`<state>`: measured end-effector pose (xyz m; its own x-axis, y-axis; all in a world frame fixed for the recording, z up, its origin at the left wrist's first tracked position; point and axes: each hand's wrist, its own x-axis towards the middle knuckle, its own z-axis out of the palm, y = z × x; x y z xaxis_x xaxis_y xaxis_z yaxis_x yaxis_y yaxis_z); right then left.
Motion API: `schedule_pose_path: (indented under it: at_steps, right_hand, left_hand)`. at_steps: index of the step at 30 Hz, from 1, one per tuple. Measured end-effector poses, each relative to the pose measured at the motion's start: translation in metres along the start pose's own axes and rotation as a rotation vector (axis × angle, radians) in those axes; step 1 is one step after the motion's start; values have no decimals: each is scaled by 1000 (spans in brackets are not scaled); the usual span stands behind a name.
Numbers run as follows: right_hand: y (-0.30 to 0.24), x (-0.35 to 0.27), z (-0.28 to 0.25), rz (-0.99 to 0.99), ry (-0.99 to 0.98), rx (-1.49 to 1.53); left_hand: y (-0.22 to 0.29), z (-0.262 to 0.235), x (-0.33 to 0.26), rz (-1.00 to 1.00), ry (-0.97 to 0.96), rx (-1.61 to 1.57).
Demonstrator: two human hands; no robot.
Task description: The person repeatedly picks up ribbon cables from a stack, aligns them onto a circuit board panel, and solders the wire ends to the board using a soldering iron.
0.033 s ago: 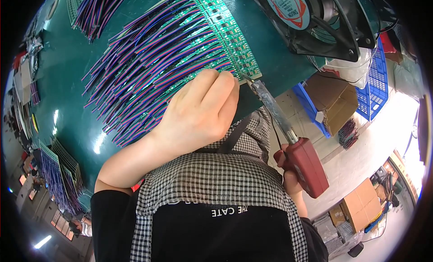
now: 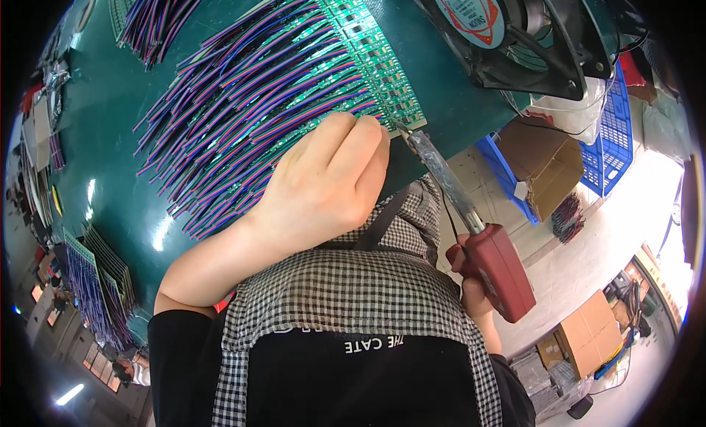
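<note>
A panel of green circuit boards lies on the table, with many red, blue and black wires fanning out to its left. My left hand is closed at the panel's near corner, its fingertips pressed down by the wire ends. What they pinch is hidden beneath the fingers. In my right hand, at the table's right edge, is a soldering gun with a dark red grip and a long metal barrel. Its tip touches or nearly touches the panel's near corner, just right of my left fingertips.
A black fan stands at the upper right of the green table. More wired boards are at the left edge, and another wire bundle is at the back. Right of the table sit a blue crate and a cardboard box.
</note>
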<state>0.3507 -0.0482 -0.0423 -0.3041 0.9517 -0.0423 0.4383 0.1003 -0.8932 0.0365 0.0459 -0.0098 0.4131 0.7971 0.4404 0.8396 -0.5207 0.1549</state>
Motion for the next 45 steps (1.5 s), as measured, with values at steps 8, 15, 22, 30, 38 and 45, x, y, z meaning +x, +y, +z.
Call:
schedule_pose_path:
  at_steps: [8, 15, 22, 30, 38, 45]
  right_hand:
    - [-17, 27, 10, -27, 55, 27]
    - [-39, 20, 6, 140, 215, 368]
    - [-33, 47, -6, -181, 545, 424]
    - [-38, 178, -25, -560, 664, -486]
    - [-28, 172, -61, -5, 711, 752]
    - [-15, 165, -62, -65, 672, 978]
  left_hand:
    - [-3, 1, 2, -29, 1, -57]
    - [3, -16, 11, -134, -147, -203]
    - [2, -6, 0, -106, -87, -165]
    - [4, -24, -3, -131, -150, -98]
    - [-74, -79, -6, -479, -43, 52]
    - [-139, -115, -41, -710, 39, 268]
